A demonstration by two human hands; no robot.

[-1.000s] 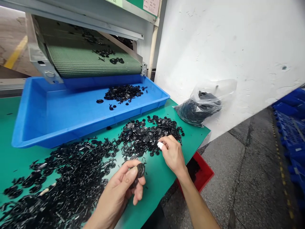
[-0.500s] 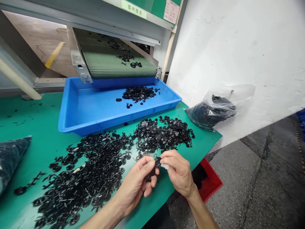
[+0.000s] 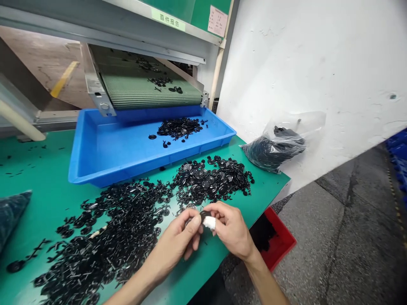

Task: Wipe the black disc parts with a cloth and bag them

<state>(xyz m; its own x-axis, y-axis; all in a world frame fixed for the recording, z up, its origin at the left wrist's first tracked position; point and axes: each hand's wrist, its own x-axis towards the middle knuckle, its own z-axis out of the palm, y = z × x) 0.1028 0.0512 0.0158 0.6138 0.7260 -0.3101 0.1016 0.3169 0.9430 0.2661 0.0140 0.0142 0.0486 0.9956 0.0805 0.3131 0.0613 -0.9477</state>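
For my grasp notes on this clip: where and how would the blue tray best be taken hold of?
Probably by the raised near rim of the blue tray, one hand toward each end, coming from the side nearest the camera. The conveyor belt overhangs the far side, and black parts lie loose inside, so keep it level.

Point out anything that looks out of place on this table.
A pale piece lies among the black parts, odd for its colour. Small dark scraps are strewn across the far left of the table, outside the tray, perhaps spilled. I see no clear damage.
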